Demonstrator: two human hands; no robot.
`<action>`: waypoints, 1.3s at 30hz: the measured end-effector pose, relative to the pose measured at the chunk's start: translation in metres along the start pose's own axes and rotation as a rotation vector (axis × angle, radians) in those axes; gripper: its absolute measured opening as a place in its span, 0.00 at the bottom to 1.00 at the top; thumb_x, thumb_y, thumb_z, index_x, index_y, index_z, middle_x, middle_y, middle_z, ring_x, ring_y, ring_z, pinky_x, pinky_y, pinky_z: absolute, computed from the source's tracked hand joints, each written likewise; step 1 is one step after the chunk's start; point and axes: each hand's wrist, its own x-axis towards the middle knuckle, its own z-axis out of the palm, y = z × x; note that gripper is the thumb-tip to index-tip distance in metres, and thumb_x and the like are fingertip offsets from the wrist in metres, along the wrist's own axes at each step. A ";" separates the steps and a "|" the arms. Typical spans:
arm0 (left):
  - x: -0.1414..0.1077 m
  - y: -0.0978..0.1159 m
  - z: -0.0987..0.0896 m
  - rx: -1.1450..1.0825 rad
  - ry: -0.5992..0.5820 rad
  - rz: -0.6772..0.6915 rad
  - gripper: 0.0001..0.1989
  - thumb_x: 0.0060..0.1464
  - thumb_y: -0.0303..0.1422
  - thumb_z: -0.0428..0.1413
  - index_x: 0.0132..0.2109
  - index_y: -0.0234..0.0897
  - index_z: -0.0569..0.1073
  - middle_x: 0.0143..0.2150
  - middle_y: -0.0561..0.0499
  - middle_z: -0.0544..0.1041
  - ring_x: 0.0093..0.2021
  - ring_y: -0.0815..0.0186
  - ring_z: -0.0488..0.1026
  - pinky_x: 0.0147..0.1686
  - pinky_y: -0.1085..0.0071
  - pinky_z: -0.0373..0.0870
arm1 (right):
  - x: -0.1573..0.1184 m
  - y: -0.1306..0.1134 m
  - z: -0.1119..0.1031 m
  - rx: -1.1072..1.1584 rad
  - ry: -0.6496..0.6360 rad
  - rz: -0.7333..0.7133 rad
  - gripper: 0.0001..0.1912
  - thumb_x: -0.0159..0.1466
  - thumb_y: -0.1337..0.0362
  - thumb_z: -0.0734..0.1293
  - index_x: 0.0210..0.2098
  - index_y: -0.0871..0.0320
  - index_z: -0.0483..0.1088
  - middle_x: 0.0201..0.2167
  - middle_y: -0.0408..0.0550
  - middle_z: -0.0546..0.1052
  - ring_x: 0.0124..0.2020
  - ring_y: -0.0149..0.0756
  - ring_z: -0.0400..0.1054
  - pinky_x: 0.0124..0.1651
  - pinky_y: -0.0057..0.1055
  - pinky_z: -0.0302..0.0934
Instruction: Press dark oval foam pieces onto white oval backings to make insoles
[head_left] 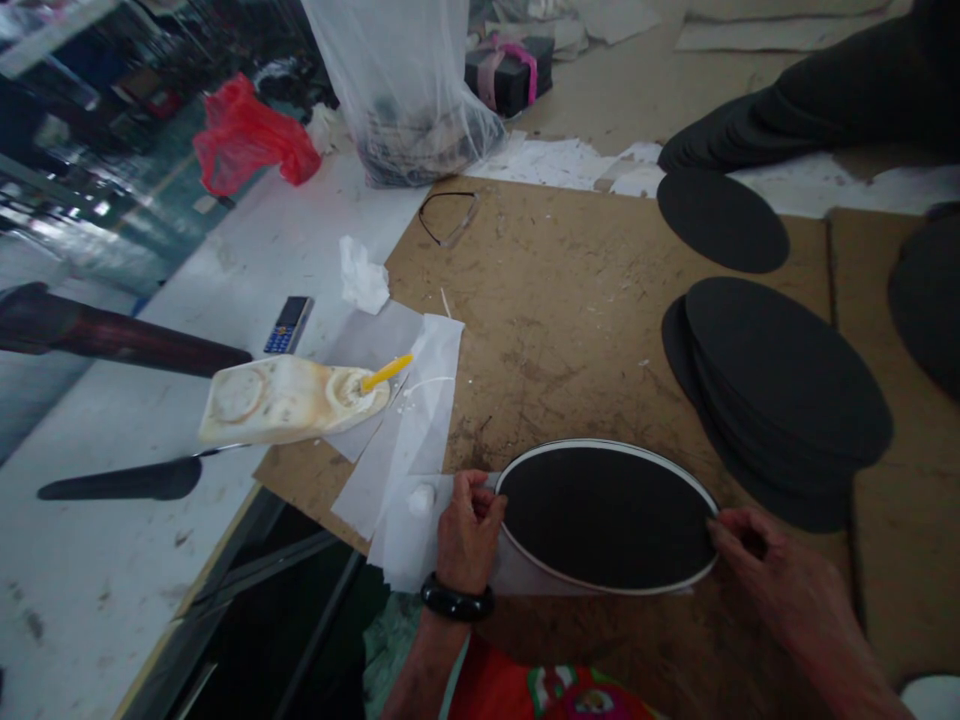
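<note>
Two hands pinch one black oval disc [607, 515] on the tabletop [570, 300], its long axis running nine to three: left hand [466, 530] gripping the nine o'clock rim, right hand [780, 580] the three o'clock rim, equally near.

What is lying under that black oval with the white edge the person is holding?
Under the white-edged black oval a sheet of white paper sticks out at its left and lower edge, on the brown board. Whatever lies beneath the oval's middle is covered.
</note>
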 end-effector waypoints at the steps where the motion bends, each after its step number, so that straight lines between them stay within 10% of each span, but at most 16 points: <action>1: 0.000 0.000 0.000 -0.002 -0.005 -0.003 0.12 0.46 0.35 0.54 0.40 0.39 0.64 0.25 0.56 0.71 0.27 0.65 0.71 0.30 0.68 0.66 | 0.000 -0.001 -0.001 -0.002 -0.009 0.001 0.16 0.52 0.47 0.58 0.26 0.51 0.69 0.24 0.48 0.77 0.27 0.46 0.71 0.29 0.36 0.60; 27: 0.008 -0.007 -0.006 0.151 0.056 0.080 0.09 0.50 0.37 0.52 0.36 0.37 0.64 0.23 0.55 0.70 0.25 0.65 0.70 0.28 0.69 0.66 | 0.002 -0.004 0.000 -0.007 -0.047 0.016 0.15 0.51 0.49 0.58 0.25 0.52 0.68 0.24 0.47 0.76 0.26 0.43 0.70 0.29 0.34 0.58; 34: -0.011 -0.001 0.032 0.519 0.129 0.836 0.17 0.57 0.34 0.49 0.53 0.37 0.66 0.54 0.42 0.68 0.57 0.55 0.61 0.54 0.57 0.59 | 0.000 -0.002 0.008 0.058 0.040 -0.122 0.13 0.56 0.53 0.57 0.24 0.54 0.64 0.20 0.43 0.72 0.23 0.36 0.67 0.27 0.30 0.55; 39: -0.007 0.001 0.059 0.828 0.038 1.007 0.35 0.51 0.45 0.54 0.63 0.37 0.55 0.63 0.37 0.56 0.62 0.47 0.52 0.56 0.50 0.51 | 0.001 0.001 0.008 0.083 0.031 -0.106 0.13 0.57 0.55 0.57 0.26 0.55 0.65 0.20 0.42 0.72 0.24 0.35 0.66 0.28 0.29 0.55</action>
